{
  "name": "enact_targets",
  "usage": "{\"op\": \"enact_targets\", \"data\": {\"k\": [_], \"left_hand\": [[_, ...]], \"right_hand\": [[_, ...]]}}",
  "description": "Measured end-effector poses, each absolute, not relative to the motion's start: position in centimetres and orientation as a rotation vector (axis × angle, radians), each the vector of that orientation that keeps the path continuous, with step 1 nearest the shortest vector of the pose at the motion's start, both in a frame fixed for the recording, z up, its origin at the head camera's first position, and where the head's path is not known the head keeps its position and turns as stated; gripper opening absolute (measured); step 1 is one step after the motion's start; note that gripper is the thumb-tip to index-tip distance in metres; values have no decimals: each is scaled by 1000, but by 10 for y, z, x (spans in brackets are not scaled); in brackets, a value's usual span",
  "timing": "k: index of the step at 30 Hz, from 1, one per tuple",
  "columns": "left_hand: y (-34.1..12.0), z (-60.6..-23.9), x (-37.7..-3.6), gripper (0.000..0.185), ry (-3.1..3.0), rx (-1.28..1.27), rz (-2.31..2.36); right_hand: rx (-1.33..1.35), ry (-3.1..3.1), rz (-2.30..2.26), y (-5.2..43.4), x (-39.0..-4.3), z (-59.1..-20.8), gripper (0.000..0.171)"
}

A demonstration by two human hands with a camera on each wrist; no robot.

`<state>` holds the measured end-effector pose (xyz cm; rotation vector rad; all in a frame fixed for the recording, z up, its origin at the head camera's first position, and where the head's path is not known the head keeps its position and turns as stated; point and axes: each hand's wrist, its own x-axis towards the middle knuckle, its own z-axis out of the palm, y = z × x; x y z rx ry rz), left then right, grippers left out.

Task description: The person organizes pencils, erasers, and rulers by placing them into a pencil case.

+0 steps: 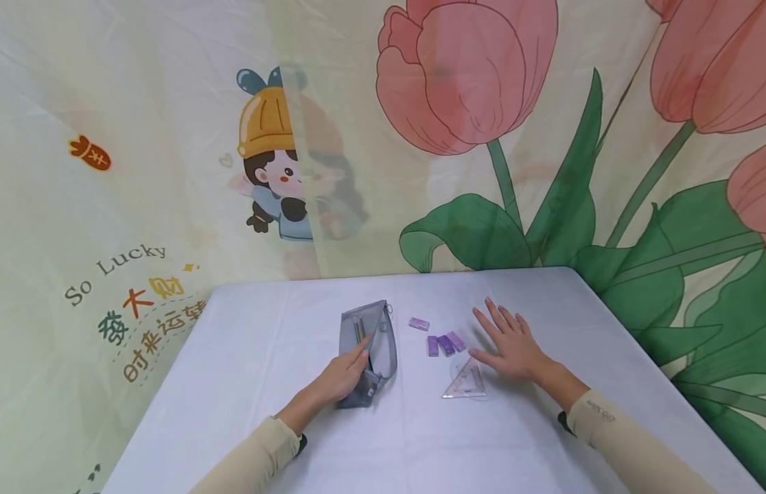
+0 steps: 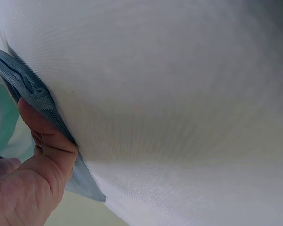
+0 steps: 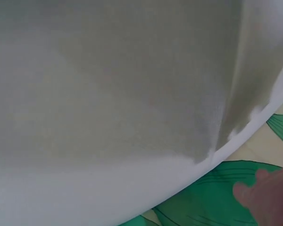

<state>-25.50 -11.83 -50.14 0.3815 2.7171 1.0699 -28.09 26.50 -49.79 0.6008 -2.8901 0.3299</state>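
My left hand [image 1: 342, 376] grips a grey see-through mesh pencil case [image 1: 349, 336] with a zipper and a loop strap; some slim dark sticks show inside it. In the left wrist view, curled fingers [image 2: 47, 136] hold the edge of the blue-grey mesh [image 2: 28, 84]. With its fingers spread and nothing in it, my right hand [image 1: 513, 346] is over the table beside a clear triangular set square [image 1: 465, 390]. A faint round transparent outline shows under the set square. Close by lie several small purple blocks [image 1: 446, 344], one of them [image 1: 419, 323] apart from the others.
A white cloth covers the table [image 1: 284, 329], whose far edge meets a printed curtain [image 1: 333, 254] with tulips and a cartoon figure. In the right wrist view, the white cloth [image 3: 108, 117] fills most of the picture, with green leaves of the curtain beyond its edge.
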Motion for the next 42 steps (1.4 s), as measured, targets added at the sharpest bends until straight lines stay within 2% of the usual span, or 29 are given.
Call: {"op": "enact_targets", "data": {"k": [9, 13, 19, 27, 37, 42], "left_hand": [[-118, -499, -254, 51, 2715, 380, 1071], [-119, -499, -254, 51, 2709, 382, 1071], [-120, -500, -255, 51, 2703, 369, 1079], [-120, -498, -254, 51, 2712, 375, 1077], [-121, -495, -254, 51, 2687, 367, 1080], [-120, -496, -253, 51, 2681, 370, 1088]], "right_hand": [[597, -2893, 766, 261, -300, -499, 104], [602, -2885, 966, 256, -305, -500, 103], [535, -2982, 1213, 241, -311, -501, 93], [543, -3075, 1172, 231, -316, -500, 82], [550, -3140, 1088, 226, -324, -505, 50], [535, -3135, 1130, 228, -324, -504, 48]]}}
